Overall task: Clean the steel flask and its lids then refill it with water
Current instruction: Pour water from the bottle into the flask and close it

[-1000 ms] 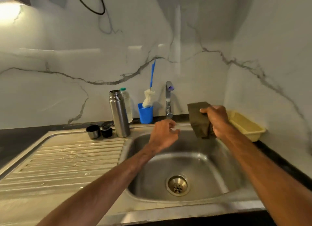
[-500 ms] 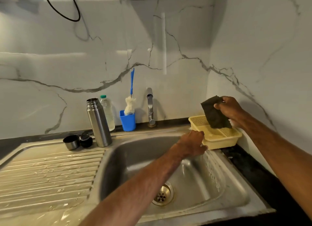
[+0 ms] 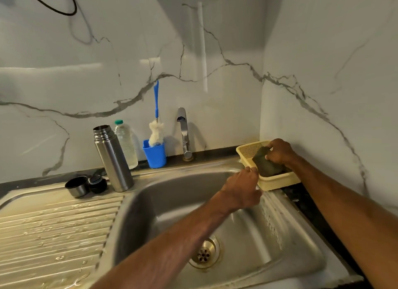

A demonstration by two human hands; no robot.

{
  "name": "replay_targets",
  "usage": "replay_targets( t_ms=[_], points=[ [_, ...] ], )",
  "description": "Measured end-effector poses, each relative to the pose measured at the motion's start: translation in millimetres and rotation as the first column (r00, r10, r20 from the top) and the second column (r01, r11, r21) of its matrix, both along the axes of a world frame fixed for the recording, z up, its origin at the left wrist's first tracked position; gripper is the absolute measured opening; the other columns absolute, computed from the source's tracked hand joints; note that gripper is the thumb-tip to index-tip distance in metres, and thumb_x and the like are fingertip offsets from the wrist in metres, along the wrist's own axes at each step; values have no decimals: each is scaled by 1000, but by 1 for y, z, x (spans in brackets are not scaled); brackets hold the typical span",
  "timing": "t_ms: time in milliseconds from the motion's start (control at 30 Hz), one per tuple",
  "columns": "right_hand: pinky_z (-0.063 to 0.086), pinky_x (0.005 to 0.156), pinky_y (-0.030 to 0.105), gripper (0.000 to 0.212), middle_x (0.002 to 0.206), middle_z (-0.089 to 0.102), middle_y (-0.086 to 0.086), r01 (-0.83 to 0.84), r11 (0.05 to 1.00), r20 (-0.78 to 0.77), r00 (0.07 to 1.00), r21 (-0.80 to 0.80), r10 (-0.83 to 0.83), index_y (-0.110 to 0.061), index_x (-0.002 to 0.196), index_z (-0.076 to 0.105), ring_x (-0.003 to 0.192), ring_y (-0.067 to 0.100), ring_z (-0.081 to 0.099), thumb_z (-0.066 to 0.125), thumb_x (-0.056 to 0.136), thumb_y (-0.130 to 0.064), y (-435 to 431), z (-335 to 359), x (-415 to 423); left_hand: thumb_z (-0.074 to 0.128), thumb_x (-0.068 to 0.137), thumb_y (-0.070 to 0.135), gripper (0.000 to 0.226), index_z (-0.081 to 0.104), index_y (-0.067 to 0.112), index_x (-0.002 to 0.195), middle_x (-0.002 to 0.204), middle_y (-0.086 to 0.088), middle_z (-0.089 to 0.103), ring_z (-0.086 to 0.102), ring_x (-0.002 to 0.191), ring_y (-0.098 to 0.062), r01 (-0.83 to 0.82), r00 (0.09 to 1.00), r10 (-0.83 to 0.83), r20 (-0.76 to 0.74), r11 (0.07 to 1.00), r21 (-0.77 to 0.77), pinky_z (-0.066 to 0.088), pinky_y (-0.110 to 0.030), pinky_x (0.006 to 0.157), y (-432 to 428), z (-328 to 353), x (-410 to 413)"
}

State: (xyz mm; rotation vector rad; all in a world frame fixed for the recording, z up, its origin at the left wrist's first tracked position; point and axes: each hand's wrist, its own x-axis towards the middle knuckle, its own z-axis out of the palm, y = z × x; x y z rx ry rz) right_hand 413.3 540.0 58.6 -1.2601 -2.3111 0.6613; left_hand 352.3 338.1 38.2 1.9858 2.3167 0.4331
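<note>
Home kitchen, steel sink (image 3: 286,241) with drainboard (image 3: 53,228), tap (image 3: 183,133), marble-look backsplash (image 3: 107,73)

Blue cup (image 3: 155,156), yellow basket (image 3: 277,180), grey-veined white wall (image 3: 215,51)
</note>
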Motion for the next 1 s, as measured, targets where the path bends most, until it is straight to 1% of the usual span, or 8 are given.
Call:
replay_targets(
  t_ms=[100, 233, 367, 500, 600, 767, 867, 1000],
  points=[
    [53, 92, 41, 39, 125, 66, 21, 35, 996, 61, 997, 80, -39, -2, 122, 64, 111, 38, 63, 73, 87, -16, 5, -11, 0, 65, 96, 25, 72, 28, 2, 154, 148, -19, 46, 48, 133, -37, 15, 1000, -15, -1, 1000, -10, 45, -53, 109, -1, -3, 0],
    [53, 93, 43, 38, 126, 61, 18, 79, 978, 9, 997, 195, -83, -7, 120, 63, 114, 38, 60, 74, 83, -5, -13, -6, 3, 67, 95, 21, 82, 18, 3, 158, 154, -19, 42, 45, 138, -37, 27, 996, -29, 89, 999, 27, 44, -51, 111, -9, 1, 0],
    [55, 84, 35, 24, 107, 70, 3, 52, 972, -237, 971, 231, 4, -20, 90, 72, 98, 25, 66, 64, 79, 0, -59, 7, -1, 68, 94, 18, 65, 35, 11, 150, 135, -13, 60, 59, 123, -31, -61, 956, 16, 292, 987, 148, 50, -43, 104, -37, 8, -2],
    [43, 68, 11, 27, 86, 73, -6, -116, 936, -329, 916, 333, 230, -19, 79, 75, 75, 7, 64, 59, 82, 2, -133, 24, -23, 67, 96, 31, 54, 47, 19, 145, 137, -4, 61, 58, 125, -24, -212, 951, 163, 264, 962, 173, 49, -39, 104, -84, 12, -22],
    [51, 74, 18, 26, 86, 72, -9, -245, 914, -326, 878, 322, 351, -20, 82, 76, 78, 5, 65, 60, 84, 1, -188, 28, -49, 67, 95, 32, 40, 58, 25, 134, 130, 3, 63, 57, 116, -13, -341, 917, 283, 280, 922, 185, 48, -34, 101, -128, 16, -48],
    [53, 79, 18, 22, 93, 73, -7, -439, 875, -277, 831, 206, 482, -16, 94, 76, 82, 3, 66, 66, 83, 1, -260, 26, -113, 67, 89, 17, 24, 74, 26, 110, 110, 8, 74, 66, 101, -8, -581, 810, 503, 300, 758, 297, 55, -29, 89, -207, 23, -104],
    [52, 78, 20, 23, 97, 75, 3, -475, 861, -327, 796, 183, 509, -9, 99, 72, 83, 14, 69, 62, 81, 1, -282, 28, -156, 64, 87, 14, 24, 77, 26, 103, 102, 10, 76, 69, 97, -11, -704, 710, 593, 380, 601, 378, 56, -31, 86, -242, 26, -133],
    [45, 80, 18, 26, 108, 69, 7, -466, 866, -412, 763, 182, 497, -4, 114, 65, 93, 18, 65, 66, 88, -5, -291, 44, -217, 64, 89, 19, 19, 74, 28, 101, 98, 12, 76, 70, 95, -10, -757, 653, 607, 453, 498, 424, 56, -34, 87, -262, 26, -161]
  ],
)
